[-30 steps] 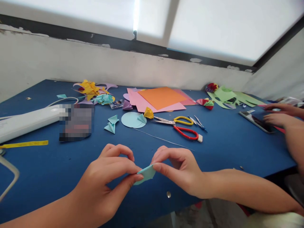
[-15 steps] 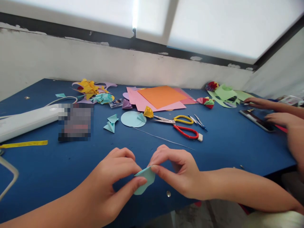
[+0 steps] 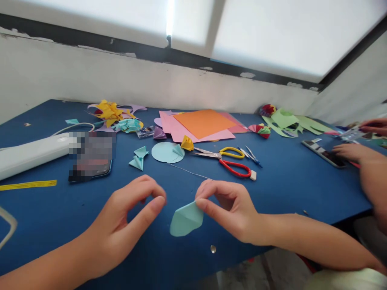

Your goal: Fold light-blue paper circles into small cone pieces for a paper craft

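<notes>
My right hand (image 3: pixel 229 209) pinches a light blue paper piece (image 3: pixel 186 219) between thumb and forefinger, by its upper right corner. The paper has a folded straight top edge, a crease and a rounded lower edge. To its left, my left hand (image 3: pixel 133 217) is apart from it and empty, with fingers loosely bent and the thumb tip near the forefinger. Beyond the hands lie light blue paper circles (image 3: pixel 165 152), folded light blue pieces (image 3: pixel 139 158), a folded yellow piece (image 3: pixel 187 143) and scissors (image 3: pixel 222 156) with yellow and red handles. A thin wire (image 3: pixel 190 172) runs behind my right hand.
Orange paper (image 3: pixel 205 123) and pink sheets are stacked at the back. Paper scraps (image 3: pixel 110 114) lie back left, green scraps (image 3: pixel 286 119) back right. A phone (image 3: pixel 93 157) and white power strip (image 3: pixel 33 155) are at left. Another person's hand (image 3: pixel 347 153) rests by a phone (image 3: pixel 323 153).
My left hand has let go of the light blue paper and moved left and up. The paper now hangs from my right hand alone, with more of its face showing.
</notes>
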Demonstrator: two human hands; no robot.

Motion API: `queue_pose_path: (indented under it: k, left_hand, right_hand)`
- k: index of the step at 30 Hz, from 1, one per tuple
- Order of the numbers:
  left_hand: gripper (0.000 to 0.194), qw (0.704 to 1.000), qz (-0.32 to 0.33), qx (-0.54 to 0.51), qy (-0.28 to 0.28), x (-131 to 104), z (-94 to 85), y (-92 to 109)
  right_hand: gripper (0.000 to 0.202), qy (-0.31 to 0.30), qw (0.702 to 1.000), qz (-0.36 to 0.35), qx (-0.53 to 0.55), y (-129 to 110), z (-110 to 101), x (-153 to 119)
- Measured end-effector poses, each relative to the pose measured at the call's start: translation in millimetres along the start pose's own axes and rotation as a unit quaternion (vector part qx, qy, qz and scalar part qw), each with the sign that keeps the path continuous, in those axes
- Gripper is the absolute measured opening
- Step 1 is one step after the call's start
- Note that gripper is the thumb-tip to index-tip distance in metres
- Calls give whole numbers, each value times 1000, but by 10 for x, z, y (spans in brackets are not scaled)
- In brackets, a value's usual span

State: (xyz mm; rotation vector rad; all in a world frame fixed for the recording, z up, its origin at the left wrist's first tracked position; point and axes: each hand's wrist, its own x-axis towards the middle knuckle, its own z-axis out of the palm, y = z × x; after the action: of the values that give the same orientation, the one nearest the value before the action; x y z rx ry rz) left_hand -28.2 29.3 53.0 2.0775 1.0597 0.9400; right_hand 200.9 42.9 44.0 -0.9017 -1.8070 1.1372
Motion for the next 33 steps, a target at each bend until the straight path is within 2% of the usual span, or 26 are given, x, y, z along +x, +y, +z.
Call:
queue_pose_path:
  k: [2,4,6,10,13,15,19,21,23,25,27,30,33]
  left_hand:
    - [20,999,5,-23,-22,17,59,5]
    - [20,997,-4,-38,-71,15,131,0]
    - [33,994,-29,-37,-104,1,187,-17]
    - [40,990,-56,-38,-125,-20,199,-42]
    - [38,990,-42,-36,-132,-31,165,-28]
    - [36,989,-21,-34,-144,-50,145,-10]
    - [36,983,2,-8,-186,-84,84,14]
    - [38,987,-9,-7,-160,-64,44,20]
    - [35,996,-44,-19,-78,-13,26,26]
    - [30,995,-70,-51,-52,45,53,31]
    - [31,987,-119,-75,-75,85,118,32]
    - [35,958,-211,-108,-160,95,202,28]
    - [39,946,-225,-124,-195,71,192,29]
  right_hand:
    - [13,-20,1000,12,-18,23,57,-17]
    - [13,-32,999,23,-23,39,102,-15]
    - [14,-37,998,35,-26,44,127,-1]
    - [17,-38,998,59,-10,37,136,16]
    - [18,-38,996,73,17,46,115,25]
    - [18,-21,996,78,39,62,77,50]
    - [18,68,991,75,92,85,-33,123]
    - [18,62,992,67,88,78,-51,131]
    - [18,27,996,66,61,68,-19,111]
    - [17,-2,997,70,24,65,50,80]
    - [17,-20,997,77,-8,72,120,57]
    - [17,-21,996,83,-33,84,169,49]
    - [18,-1,996,79,-29,87,142,60]
